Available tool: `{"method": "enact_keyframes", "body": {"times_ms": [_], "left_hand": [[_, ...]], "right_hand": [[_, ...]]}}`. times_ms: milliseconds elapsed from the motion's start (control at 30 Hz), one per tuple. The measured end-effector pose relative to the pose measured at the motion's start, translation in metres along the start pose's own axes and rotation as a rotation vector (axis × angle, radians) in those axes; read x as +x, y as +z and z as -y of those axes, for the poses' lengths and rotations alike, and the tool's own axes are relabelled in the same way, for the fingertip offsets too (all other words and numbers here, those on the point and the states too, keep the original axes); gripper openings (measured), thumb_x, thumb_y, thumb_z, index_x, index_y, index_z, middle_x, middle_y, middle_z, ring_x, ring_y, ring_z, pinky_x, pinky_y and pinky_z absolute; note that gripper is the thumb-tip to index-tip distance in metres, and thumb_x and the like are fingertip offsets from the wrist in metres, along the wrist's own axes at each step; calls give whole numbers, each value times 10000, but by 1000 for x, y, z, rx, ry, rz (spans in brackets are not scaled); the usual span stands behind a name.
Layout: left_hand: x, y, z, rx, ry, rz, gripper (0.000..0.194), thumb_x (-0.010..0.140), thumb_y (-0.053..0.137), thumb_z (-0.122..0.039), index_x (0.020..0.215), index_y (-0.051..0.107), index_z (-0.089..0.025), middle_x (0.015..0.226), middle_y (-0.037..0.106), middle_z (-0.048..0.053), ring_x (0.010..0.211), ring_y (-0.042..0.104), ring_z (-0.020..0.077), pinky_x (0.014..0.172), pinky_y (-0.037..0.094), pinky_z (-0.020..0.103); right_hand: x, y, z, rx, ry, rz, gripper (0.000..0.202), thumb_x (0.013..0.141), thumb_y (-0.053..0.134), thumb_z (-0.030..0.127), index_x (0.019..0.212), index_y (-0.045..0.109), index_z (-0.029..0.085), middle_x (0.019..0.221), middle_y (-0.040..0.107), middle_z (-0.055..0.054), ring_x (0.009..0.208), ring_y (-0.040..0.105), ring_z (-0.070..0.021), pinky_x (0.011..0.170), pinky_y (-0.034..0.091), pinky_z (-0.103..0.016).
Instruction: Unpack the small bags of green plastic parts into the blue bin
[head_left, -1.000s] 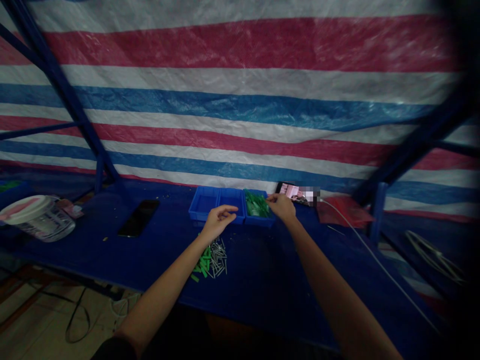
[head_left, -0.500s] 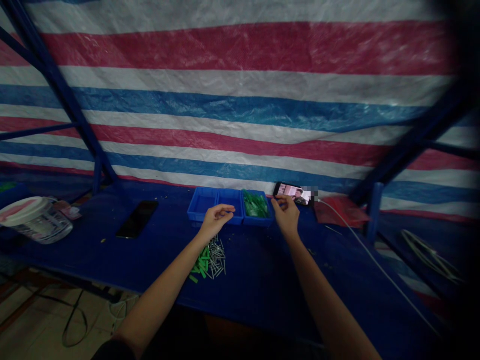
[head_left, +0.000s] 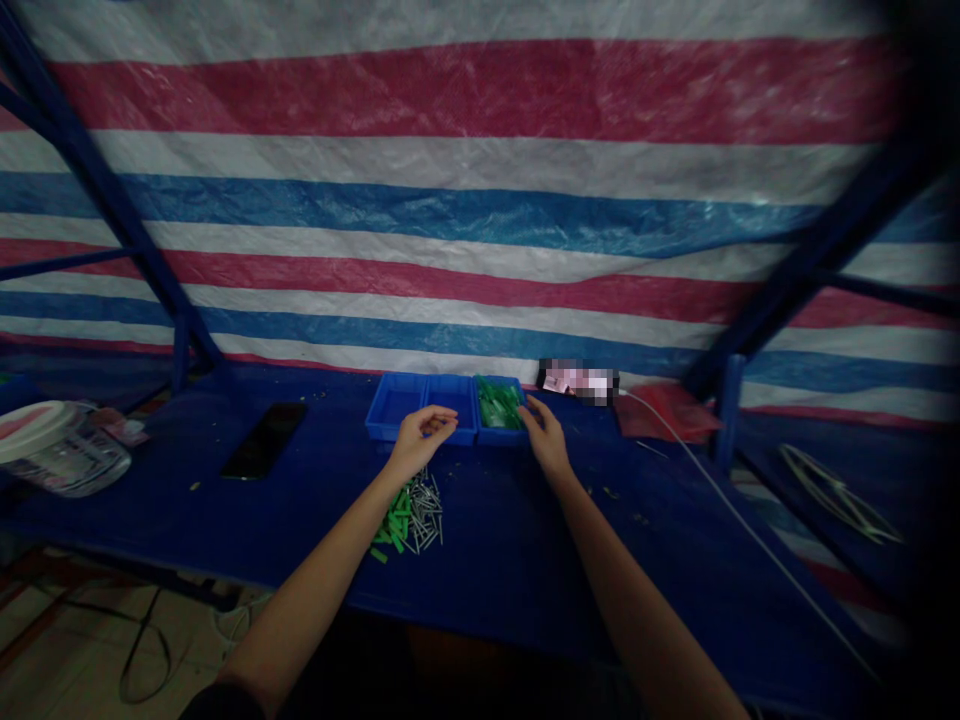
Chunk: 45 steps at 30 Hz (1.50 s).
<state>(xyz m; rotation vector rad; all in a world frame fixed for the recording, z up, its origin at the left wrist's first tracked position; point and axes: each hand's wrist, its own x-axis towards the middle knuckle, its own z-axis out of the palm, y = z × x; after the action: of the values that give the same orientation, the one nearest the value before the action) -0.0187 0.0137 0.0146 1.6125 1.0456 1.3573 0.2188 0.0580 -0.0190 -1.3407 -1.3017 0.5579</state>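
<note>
My left hand (head_left: 421,440) hovers in front of the middle compartment of the blue bins (head_left: 396,434), its thumb and fingers curled close together; anything between them is too small to make out. My right hand (head_left: 547,442) is at the right edge of the right bin, fingers slightly apart, tips at the green plastic bags (head_left: 498,404) there. No held thing shows in it. Below my left wrist, a pile of metal screws (head_left: 427,515) lies on the table beside green plastic wall plugs (head_left: 393,526), partly behind my forearm.
A dark phone (head_left: 265,440) lies on the blue table (head_left: 300,520) at left, near a white bucket (head_left: 67,450). Behind the bins a lit phone (head_left: 577,382) trails a white cable (head_left: 720,500) past a red plastic bag (head_left: 667,412). Blue metal posts (head_left: 105,190) flank the striped sheet (head_left: 465,220).
My right hand has moved left and down from beside the lit phone to the green bags' bin. My left hand stays near the middle bin. The whole view has shifted slightly.
</note>
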Motion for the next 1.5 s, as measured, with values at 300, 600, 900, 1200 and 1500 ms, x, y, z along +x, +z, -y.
{"method": "enact_keyframes", "body": {"times_ms": [300, 600, 900, 1200, 1500], "left_hand": [[1, -2, -2, 13, -9, -29, 207, 753, 638, -299, 883, 665, -139, 825, 692, 70, 727, 620, 157, 675, 470, 282], [1, -1, -2, -1, -15, -21, 188, 761, 633, -290, 879, 665, -146, 817, 685, 68, 745, 625, 162, 701, 476, 294], [-7, -5, -25, 156, 75, -30, 200, 785, 610, -309, 915, 657, -164, 862, 681, 65, 728, 602, 156, 707, 470, 301], [-81, -63, -49, 792, 349, 444, 713, 646, 675, -554, 1280, 476, -297, 1361, 444, 96, 1214, 399, 305, 1017, 242, 529], [-111, -62, -35, 939, 455, 669, 817, 687, 581, -637, 1370, 356, -249, 1418, 351, 142, 1254, 347, 328, 1023, 248, 540]], "right_hand": [[2, -2, -2, -42, -29, 123, 548, 711, 573, 545, 1110, 617, 172, 1055, 650, -99, 925, 584, -256, 863, 435, -435], [1, -3, 3, -17, -46, 232, 493, 680, 641, 487, 1085, 600, 209, 1077, 630, -80, 878, 601, -226, 774, 489, -394], [1, -5, -1, -18, -51, 316, 435, 711, 629, 455, 1082, 588, 230, 1137, 602, -74, 947, 598, -235, 788, 491, -398], [1, -4, 1, 18, -26, 292, 431, 672, 658, 453, 1035, 613, 226, 1090, 623, -70, 925, 600, -230, 804, 485, -400], [-2, -1, -1, 43, 6, 268, 384, 675, 650, 460, 970, 637, 215, 1053, 643, -67, 913, 606, -226, 814, 475, -396]]}}
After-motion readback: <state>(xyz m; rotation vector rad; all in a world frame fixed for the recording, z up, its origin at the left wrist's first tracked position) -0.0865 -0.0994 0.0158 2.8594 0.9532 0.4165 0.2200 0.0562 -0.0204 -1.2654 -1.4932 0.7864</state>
